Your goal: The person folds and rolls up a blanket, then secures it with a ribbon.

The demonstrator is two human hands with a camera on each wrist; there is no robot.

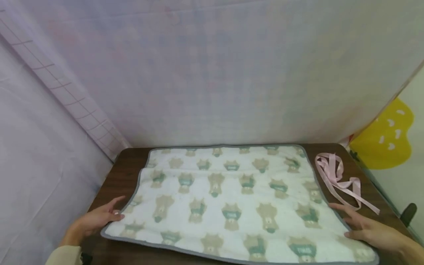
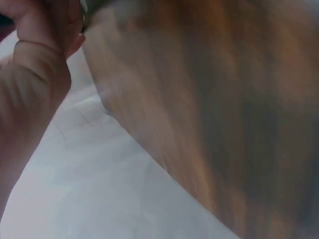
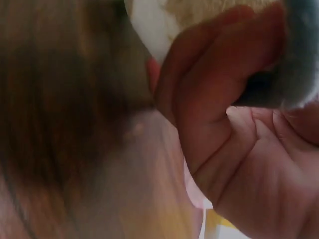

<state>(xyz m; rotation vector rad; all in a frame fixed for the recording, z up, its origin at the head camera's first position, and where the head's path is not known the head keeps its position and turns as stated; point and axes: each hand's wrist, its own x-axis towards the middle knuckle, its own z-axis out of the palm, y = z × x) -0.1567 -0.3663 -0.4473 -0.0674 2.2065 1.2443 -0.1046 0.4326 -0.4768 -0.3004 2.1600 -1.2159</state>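
Observation:
A white blanket [image 1: 232, 206] with grey edging and a printed pattern of beige animals in green lies spread out before me. My left hand [image 1: 97, 219] pinches its left edge near the front corner, thumb on top and index finger pointing out. In the left wrist view that hand [image 2: 47, 35] shows only partly, at the top left. On the opposite side, my right hand [image 1: 372, 230] grips the right edge near the front. The right wrist view shows the fingers [image 3: 209, 74] curled around the grey-edged cloth [image 3: 301, 59].
Beneath the blanket is a dark brown wooden table [image 1: 122, 173]. A loosely looped pink ribbon [image 1: 334, 175] lies on it at the right. A pale curtain [image 1: 212, 73] hangs behind, and white cloth [image 1: 36, 176] hangs along the left. A yellow shape [image 1: 387, 136] decorates the right side.

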